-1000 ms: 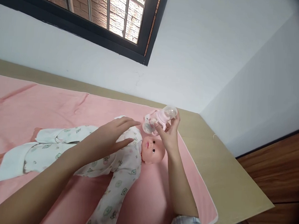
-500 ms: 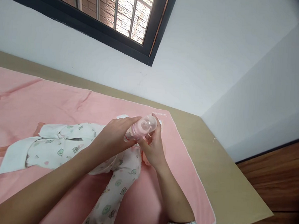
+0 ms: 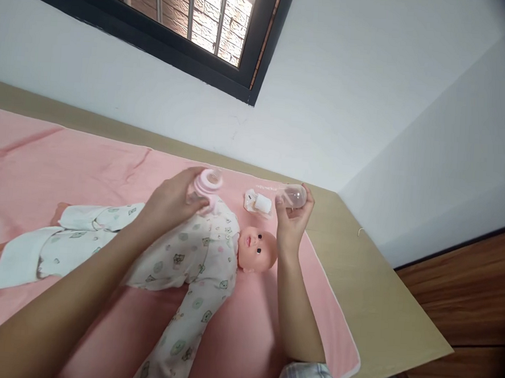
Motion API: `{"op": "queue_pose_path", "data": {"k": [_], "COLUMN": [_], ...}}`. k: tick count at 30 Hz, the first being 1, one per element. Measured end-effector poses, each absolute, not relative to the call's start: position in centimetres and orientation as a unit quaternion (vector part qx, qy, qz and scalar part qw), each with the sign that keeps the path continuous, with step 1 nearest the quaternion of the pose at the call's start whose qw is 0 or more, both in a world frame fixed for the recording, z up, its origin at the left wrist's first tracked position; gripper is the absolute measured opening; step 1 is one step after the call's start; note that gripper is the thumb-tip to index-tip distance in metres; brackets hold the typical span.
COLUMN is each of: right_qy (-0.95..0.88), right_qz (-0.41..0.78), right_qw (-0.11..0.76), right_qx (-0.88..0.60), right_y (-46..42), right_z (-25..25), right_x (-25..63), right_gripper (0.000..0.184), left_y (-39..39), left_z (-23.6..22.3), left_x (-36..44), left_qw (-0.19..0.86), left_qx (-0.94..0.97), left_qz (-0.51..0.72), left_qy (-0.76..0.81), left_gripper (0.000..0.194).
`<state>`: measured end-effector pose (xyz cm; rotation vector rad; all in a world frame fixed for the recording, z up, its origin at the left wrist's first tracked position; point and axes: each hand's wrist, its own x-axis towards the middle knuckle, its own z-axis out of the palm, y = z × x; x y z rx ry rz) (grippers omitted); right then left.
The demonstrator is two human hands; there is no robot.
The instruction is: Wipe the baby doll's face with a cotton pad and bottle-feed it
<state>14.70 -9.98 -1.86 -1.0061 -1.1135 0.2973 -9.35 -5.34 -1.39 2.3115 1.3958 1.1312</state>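
The left hand (image 3: 172, 201) was partly closed, its thumb and fingers gripping a baby bottle (image 3: 210, 187) with a pink collar, the bottle tilted over the upper body of a doll (image 3: 186, 253). The right hand (image 3: 293, 223) was curled round a clear domed cap (image 3: 293, 196), thumb on one side and fingers on the other; the cap was off the bottle and well apart from it. The doll lay face up on a pink blanket (image 3: 334, 314), dressed in white printed clothing, its head toward the right hand's forearm. A small white item (image 3: 262, 203) sat on the blanket beyond the doll's head, between the bottle and the cap as viewed; its kind could not be determined. The blanket covered part of a tan surface (image 3: 382, 305) below a dark-framed window (image 3: 203, 15). The bottle's contents could not be made out.
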Motion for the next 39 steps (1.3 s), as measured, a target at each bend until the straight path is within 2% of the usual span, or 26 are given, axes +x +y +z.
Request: {"op": "queue_pose_path", "data": {"k": [4,8,15,19,24,30,39], "right_qy": [-0.441,-0.426,-0.428,-0.424,-0.402,-0.395,-0.392], "right_qz": [0.079,0.045,0.093,0.092,0.092,0.101,0.092], "right_qw": [0.695,0.572,0.450,0.469,0.508,0.513,0.534], "right_qx": [-0.562,-0.699,-0.778,-0.769,-0.756,-0.755,-0.744], "right_y": [-5.6,-4.1,-4.2,-4.0,-3.8,-3.8,-3.5], "right_z": [-6.5,-11.9,-15.9,-16.4,-16.7,-16.7,-17.1], "right_x": [20.7,24.8,26.4,26.6,26.8,26.9,27.0], "right_gripper": [0.073,0.071,0.078,0.084,0.081,0.078,0.072], "left_y": [-2.8,-0.8,1.1,1.5,1.9,2.6,3.7], "left_z": [-2.0,-2.9,-4.4,-5.0,-5.5,-6.3,-7.8], "left_x": [-11.8,-13.9,-16.3,-17.2,-17.7,-18.3,-20.1], "left_qw": [0.117,0.112,0.113,0.101,0.092,0.099,0.137], "left_qx": [0.727,0.695,0.671,0.684,0.678,0.672,0.674], "left_qz": [0.386,0.358,0.282,0.232,0.185,0.164,0.198], "left_qy": [0.556,0.613,0.676,0.685,0.705,0.716,0.698], "left_gripper": [0.056,0.061,0.071,0.070,0.064,0.075,0.097]}}
